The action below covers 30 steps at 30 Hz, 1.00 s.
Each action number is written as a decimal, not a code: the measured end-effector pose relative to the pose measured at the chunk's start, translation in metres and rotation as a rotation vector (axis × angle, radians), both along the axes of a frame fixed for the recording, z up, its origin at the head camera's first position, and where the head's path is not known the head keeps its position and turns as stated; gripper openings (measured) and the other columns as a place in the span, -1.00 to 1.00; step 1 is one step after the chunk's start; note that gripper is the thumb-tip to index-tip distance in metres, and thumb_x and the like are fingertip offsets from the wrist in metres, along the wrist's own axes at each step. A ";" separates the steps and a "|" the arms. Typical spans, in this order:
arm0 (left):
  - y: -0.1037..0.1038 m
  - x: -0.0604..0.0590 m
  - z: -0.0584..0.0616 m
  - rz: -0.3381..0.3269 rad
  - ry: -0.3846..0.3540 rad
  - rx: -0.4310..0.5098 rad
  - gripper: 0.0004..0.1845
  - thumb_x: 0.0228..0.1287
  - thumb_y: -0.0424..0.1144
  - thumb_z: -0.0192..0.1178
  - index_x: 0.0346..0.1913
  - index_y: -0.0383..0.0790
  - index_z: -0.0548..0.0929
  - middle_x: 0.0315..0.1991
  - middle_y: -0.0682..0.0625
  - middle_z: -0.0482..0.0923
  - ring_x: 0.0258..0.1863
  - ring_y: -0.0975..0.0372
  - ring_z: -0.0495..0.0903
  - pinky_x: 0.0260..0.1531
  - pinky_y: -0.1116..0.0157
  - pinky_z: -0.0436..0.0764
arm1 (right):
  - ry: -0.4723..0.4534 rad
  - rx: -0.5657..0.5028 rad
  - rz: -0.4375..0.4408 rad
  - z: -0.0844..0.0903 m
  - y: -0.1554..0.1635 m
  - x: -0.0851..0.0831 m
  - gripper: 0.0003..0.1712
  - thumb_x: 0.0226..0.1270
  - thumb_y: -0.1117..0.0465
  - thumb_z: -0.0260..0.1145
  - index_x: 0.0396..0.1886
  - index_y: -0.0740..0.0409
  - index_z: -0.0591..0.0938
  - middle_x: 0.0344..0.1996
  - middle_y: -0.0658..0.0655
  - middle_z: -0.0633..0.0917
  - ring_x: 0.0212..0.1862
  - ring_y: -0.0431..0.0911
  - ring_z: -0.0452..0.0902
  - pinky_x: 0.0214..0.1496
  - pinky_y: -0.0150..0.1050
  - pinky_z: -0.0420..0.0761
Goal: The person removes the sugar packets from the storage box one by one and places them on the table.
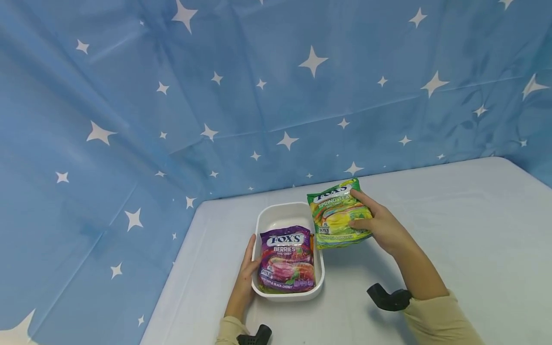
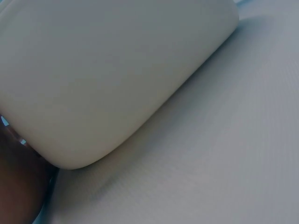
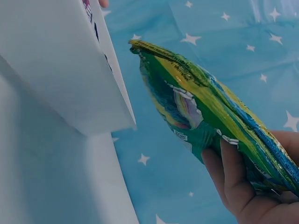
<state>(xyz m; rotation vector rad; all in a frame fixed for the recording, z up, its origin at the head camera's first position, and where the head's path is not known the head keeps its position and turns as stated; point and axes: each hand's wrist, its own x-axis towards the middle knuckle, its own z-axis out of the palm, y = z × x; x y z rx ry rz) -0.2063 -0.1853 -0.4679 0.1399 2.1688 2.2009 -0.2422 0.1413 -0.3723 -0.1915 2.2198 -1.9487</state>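
A white rectangular container point(image 1: 276, 298) with rounded corners sits on the table. Inside it lies a purple bag of Fox's Berries candy point(image 1: 286, 258), with edges of other packs peeking out orange and green beneath. My left hand point(image 1: 247, 275) holds the container's left wall, thumb over the rim and fingers along the outside. In my right hand point(image 1: 384, 226) is a green and yellow bag of Fox's Spring Tea candy point(image 1: 334, 215), pinched at its right side and raised beside the container's upper right. The right wrist view shows fingers point(image 3: 233, 168) beneath this bag.
A white cloth covers the table point(image 1: 465, 230). Behind and to the left hangs a blue curtain point(image 1: 241, 105) with white stars. A black wrist device point(image 1: 388, 298) sits at the right wrist and another point(image 1: 255, 335) at the left.
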 end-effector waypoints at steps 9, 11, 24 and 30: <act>0.003 0.001 0.000 -0.004 -0.013 -0.011 -0.31 0.28 -0.31 -0.19 0.44 0.09 -0.12 0.48 0.04 -0.37 0.44 0.05 -0.49 0.31 -0.15 -0.42 | -0.004 0.030 -0.002 -0.001 0.013 -0.002 -0.04 0.15 0.40 0.16 0.46 -0.04 -0.10 0.42 0.29 -0.10 0.21 0.09 0.19 -0.13 -0.60 0.38; 0.003 0.002 0.001 0.000 -0.015 -0.011 -0.31 0.28 -0.30 -0.19 0.44 0.10 -0.11 0.48 0.05 -0.37 0.44 0.06 -0.49 0.31 -0.15 -0.42 | -0.001 0.022 0.002 -0.002 0.014 -0.003 -0.04 0.15 0.41 0.16 0.46 -0.03 -0.10 0.42 0.30 -0.11 0.21 0.09 0.18 -0.13 -0.59 0.38; -0.001 0.001 0.000 0.015 -0.020 -0.056 -0.29 0.25 -0.26 -0.14 0.44 0.13 -0.09 0.48 0.04 -0.33 0.44 0.05 -0.47 0.30 -0.16 -0.43 | -0.024 0.043 -0.010 -0.007 0.014 -0.007 -0.03 0.12 0.43 0.15 0.46 0.00 -0.11 0.44 0.23 -0.27 0.38 0.26 -0.10 0.32 0.16 0.10; -0.001 0.001 0.001 0.003 -0.014 -0.043 -0.29 0.25 -0.26 -0.14 0.44 0.10 -0.11 0.48 0.01 -0.36 0.43 0.03 -0.49 0.29 -0.17 -0.43 | -0.013 0.088 -0.017 -0.009 0.011 -0.007 -0.04 0.09 0.46 0.13 0.45 0.06 -0.09 0.43 0.20 -0.33 0.42 0.26 -0.41 0.34 0.27 -0.08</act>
